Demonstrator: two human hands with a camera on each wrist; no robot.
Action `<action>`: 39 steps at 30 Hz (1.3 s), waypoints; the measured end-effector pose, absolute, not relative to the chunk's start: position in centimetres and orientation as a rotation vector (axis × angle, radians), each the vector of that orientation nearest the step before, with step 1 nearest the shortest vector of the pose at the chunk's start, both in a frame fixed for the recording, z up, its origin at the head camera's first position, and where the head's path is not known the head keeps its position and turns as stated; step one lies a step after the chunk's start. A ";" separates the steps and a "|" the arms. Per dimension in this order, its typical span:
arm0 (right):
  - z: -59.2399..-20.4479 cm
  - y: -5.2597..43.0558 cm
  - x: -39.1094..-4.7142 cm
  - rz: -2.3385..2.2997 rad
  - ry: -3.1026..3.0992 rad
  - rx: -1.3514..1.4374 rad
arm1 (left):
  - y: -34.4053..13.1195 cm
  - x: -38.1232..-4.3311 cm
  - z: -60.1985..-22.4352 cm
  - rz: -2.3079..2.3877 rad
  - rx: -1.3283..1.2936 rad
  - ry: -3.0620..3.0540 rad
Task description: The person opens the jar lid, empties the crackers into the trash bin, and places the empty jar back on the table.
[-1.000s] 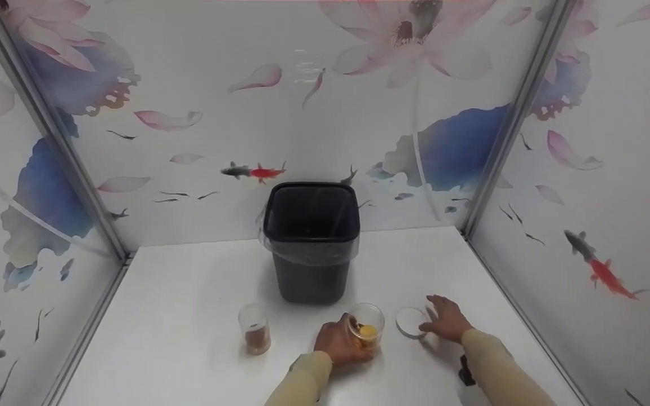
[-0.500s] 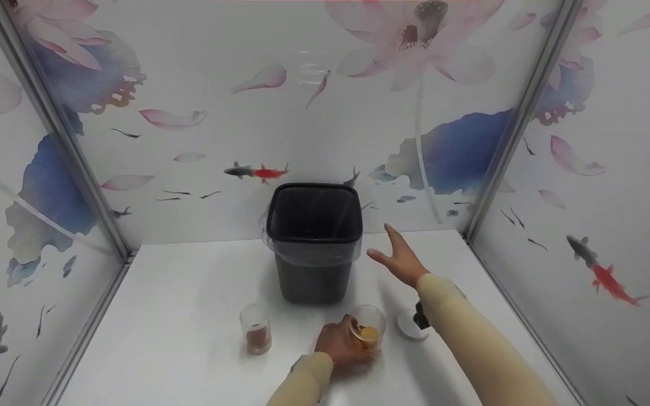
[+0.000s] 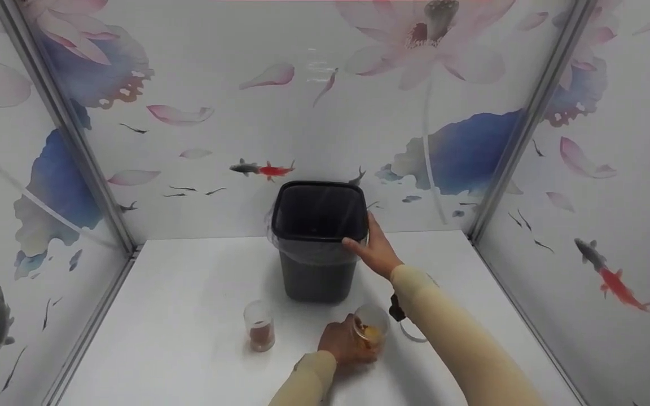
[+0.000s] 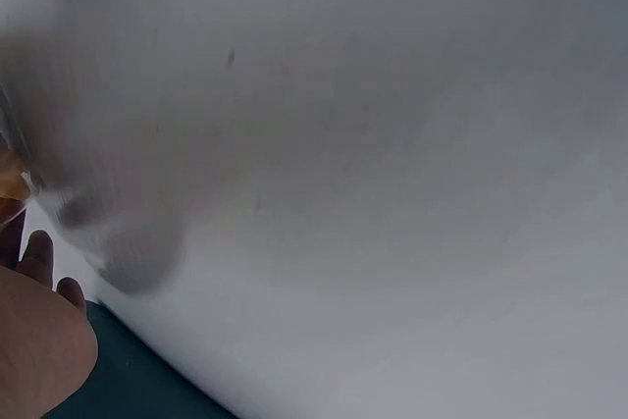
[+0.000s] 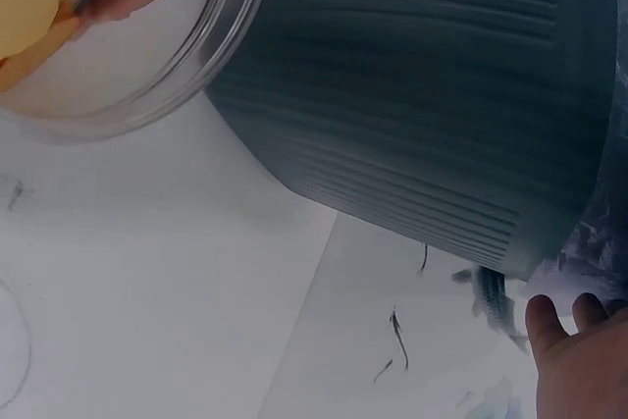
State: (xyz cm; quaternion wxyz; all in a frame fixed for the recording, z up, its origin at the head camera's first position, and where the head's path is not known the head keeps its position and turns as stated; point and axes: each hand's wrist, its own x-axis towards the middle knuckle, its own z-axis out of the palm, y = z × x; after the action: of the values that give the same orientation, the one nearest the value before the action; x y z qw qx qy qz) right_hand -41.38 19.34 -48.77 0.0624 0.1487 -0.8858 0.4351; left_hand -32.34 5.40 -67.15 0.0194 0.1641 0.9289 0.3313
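Because the jar (image 3: pixel 380 317) is transparent, yellow contents (image 3: pixel 371 334) show.

- The right hand (image 3: pixel 378 251) has left the lid (image 3: pixel 409 334), where it was a second ago, and moved away from the person.
- Half a second ago it was just right of the bin (image 3: pixel 318 279); now it is at the near right corner, thumb in front and fingers along the side.
- The right sleeve (image 3: pixel 455 332) now hides much of the lid.
- The head view has shifted slightly.
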 end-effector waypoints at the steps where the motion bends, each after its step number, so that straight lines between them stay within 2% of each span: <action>1: -48.8 19.3 -41.4 1.323 -2.671 0.446 | 5.5 -32.4 -67.2 1.010 0.509 2.889; 14: -48.8 18.7 -41.6 1.326 -2.706 0.433 | 4.8 -31.6 -66.9 1.093 0.510 2.852; 23: -49.2 18.5 -41.9 1.392 -2.636 0.411 | 1.2 -29.7 -64.0 1.303 0.455 2.711; 32: -49.6 18.6 -41.9 1.412 -2.606 0.416 | -4.9 -26.6 -57.9 1.384 0.646 2.562; 39: -49.7 18.2 -42.1 1.409 -2.574 0.430 | -10.9 -26.5 -50.9 1.517 0.675 2.676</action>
State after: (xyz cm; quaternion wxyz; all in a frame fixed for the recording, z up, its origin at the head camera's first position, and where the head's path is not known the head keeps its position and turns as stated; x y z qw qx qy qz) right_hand -42.08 18.24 -49.69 0.0878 0.1445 -0.8646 0.4731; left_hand -26.55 -10.93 -50.92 -0.0038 0.2145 0.8497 0.4816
